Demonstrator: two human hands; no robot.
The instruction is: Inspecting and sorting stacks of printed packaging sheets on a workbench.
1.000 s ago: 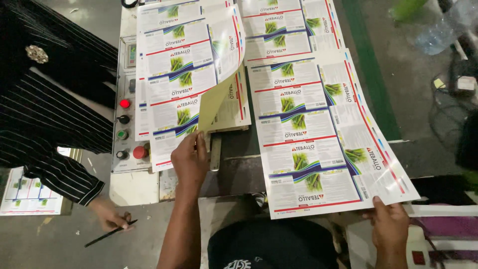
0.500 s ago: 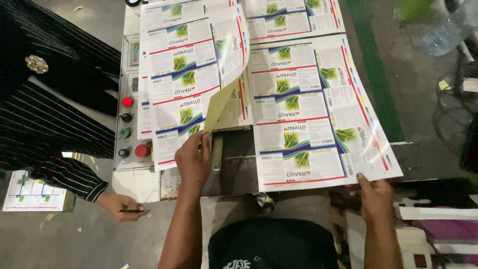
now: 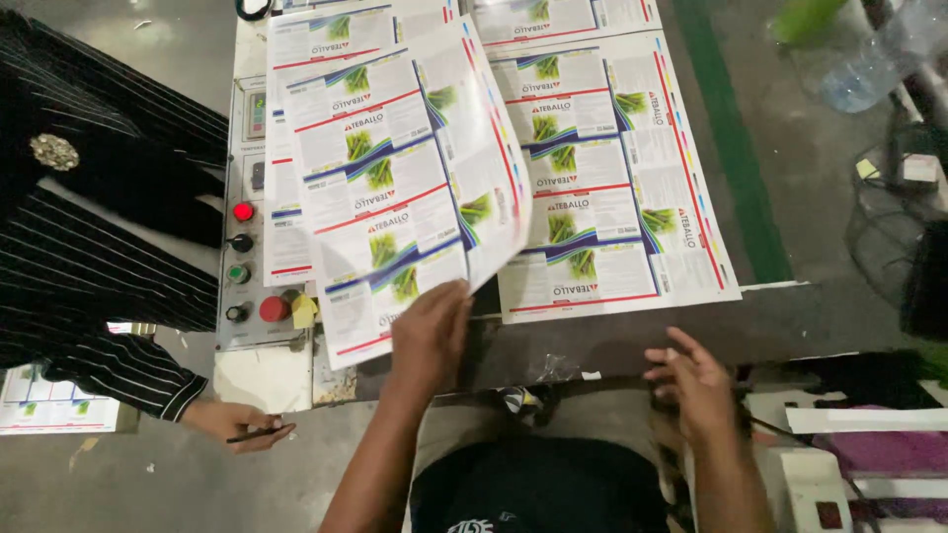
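Grey floor surrounds a metal table (image 3: pixel 612 345) whose near edge runs left to right, with a bare strip before it. On the left, the left hand (image 3: pixel 430 331) pinches the near edge of a lifted sheet (image 3: pixel 395 188); its long axis runs near to far, the right side curling up. A flat sheet (image 3: pixel 612 168) lies to the right, well inside the table's right edge. The right hand (image 3: pixel 696 380) hovers open and empty near that strip. A panel (image 3: pixel 247 266) and another person's hand (image 3: pixel 237 424) sit left.
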